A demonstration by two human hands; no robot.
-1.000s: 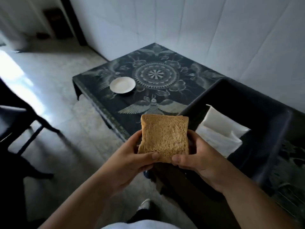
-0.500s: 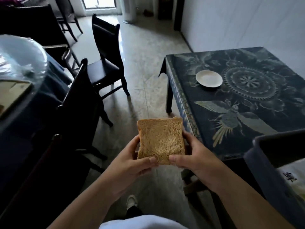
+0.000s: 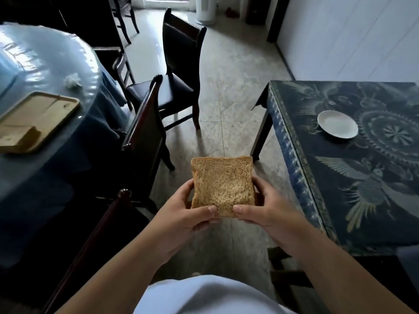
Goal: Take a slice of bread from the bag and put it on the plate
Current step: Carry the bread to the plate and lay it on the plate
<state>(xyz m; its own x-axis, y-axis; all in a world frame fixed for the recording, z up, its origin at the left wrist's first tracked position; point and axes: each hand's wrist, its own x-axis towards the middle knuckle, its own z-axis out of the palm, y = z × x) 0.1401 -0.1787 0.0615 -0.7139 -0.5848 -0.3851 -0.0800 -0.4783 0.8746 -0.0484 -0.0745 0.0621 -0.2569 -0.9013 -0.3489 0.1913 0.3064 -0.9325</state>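
At far left, a round table [image 3: 52, 64] under a shiny blue plastic cover, with a wooden tray [image 3: 34, 121] lying flat on it and a small crumpled white paper [image 3: 72, 80] just beyond the tray. Beside the table, two dark wooden chairs: one close [image 3: 145, 123] with its back toward the camera, one farther [image 3: 179, 71] on the pale tiled floor [image 3: 226, 87].

In the lower middle, over the floor, the left hand [image 3: 181, 214] half closed around the lower left side of a slice of bread [image 3: 223, 185], thumb pressed flat on the front face near the bottom edge, fingers hidden behind. Slice brown, square, held nearly upright, facing the camera, crust all around. Just right of it, the right hand [image 3: 267, 211] in the same curled grip on the lower right side, thumb on the front near the bottom edge, tip close to the other thumb but not touching it. Both hands pinching the slice between thumb and fingers.

At right, a low table [image 3: 340, 200] covered with a dark blue cloth printed with birds and a round ornament. On it, near the far left part, a small white plate [image 3: 337, 123], well apart from the bread.

No brand, label or readable writing visible anywhere.
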